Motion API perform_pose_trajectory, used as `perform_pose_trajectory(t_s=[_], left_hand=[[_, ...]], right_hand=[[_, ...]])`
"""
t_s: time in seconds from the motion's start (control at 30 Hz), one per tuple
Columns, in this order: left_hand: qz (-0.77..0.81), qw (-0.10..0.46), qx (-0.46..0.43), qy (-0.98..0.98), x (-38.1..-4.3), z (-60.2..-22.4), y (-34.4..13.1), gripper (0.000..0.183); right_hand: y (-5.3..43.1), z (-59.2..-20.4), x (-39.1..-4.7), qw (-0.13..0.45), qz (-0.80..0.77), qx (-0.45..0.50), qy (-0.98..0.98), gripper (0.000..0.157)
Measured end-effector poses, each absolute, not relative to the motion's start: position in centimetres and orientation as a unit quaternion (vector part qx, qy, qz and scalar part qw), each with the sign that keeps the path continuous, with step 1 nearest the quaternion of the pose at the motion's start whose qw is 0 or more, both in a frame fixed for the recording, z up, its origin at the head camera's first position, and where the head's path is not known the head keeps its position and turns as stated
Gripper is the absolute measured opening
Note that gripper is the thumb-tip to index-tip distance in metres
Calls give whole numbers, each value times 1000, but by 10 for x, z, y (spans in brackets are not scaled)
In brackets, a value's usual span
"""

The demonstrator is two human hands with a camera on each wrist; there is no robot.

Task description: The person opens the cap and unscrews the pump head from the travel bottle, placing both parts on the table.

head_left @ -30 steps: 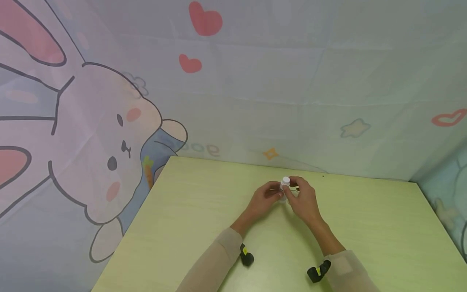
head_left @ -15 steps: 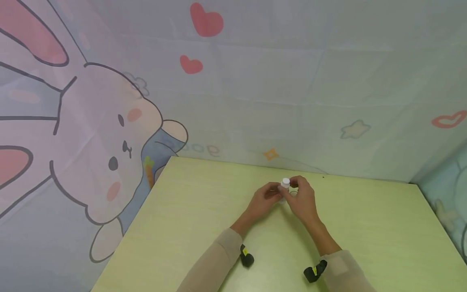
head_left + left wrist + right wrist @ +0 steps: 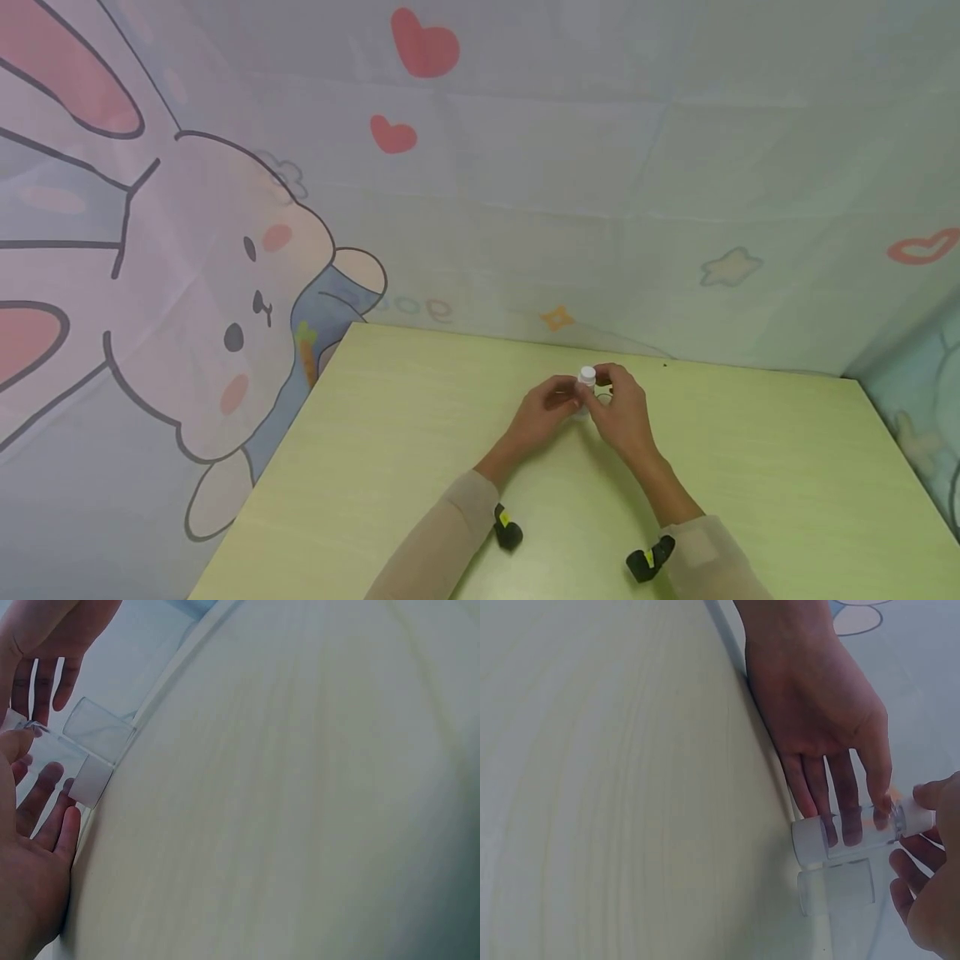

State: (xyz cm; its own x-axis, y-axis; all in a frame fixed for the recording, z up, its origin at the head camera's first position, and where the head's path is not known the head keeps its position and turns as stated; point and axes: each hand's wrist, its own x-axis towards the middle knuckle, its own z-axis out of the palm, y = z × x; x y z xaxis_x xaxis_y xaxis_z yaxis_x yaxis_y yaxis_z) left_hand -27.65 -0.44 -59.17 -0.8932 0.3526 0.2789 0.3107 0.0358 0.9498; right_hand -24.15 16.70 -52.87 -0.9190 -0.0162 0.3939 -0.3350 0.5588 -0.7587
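Note:
An upright clear bottle (image 3: pixel 870 834) with a white lower end (image 3: pixel 808 841) stands near the back of the table, between the two hands. Its white top (image 3: pixel 588 374) shows above the fingers in the head view. My left hand (image 3: pixel 542 414) holds the clear body, thumb on one side and fingers on the other. From the opposite side, my right hand (image 3: pixel 624 414) pinches the white top just under its upper end. Close beside the bottle is a clear cup (image 3: pixel 847 886), seen also in the left wrist view. Whether the white top and clear body are one piece, I cannot tell.
The pale yellow-green table (image 3: pixel 375 433) ends at a fabric backdrop (image 3: pixel 525 208) printed with a rabbit and hearts, just behind the hands. A tiny dark speck (image 3: pixel 664 364) lies near the back edge. Black wrist cameras (image 3: pixel 507 530) sit at both cuffs.
The right hand and wrist have shifted slightly left, and the white top appears a little lower in the head view. Both hands stay at the bottle; the left hand barely moves.

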Motion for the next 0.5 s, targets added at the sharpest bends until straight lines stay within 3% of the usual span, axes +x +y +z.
perform_pose_trajectory(t_s=[0.5], left_hand=[[651,21,222,726,-272,-586,-4,35]], right_hand=[[173,-528,-242,165,453,135,-866,32]])
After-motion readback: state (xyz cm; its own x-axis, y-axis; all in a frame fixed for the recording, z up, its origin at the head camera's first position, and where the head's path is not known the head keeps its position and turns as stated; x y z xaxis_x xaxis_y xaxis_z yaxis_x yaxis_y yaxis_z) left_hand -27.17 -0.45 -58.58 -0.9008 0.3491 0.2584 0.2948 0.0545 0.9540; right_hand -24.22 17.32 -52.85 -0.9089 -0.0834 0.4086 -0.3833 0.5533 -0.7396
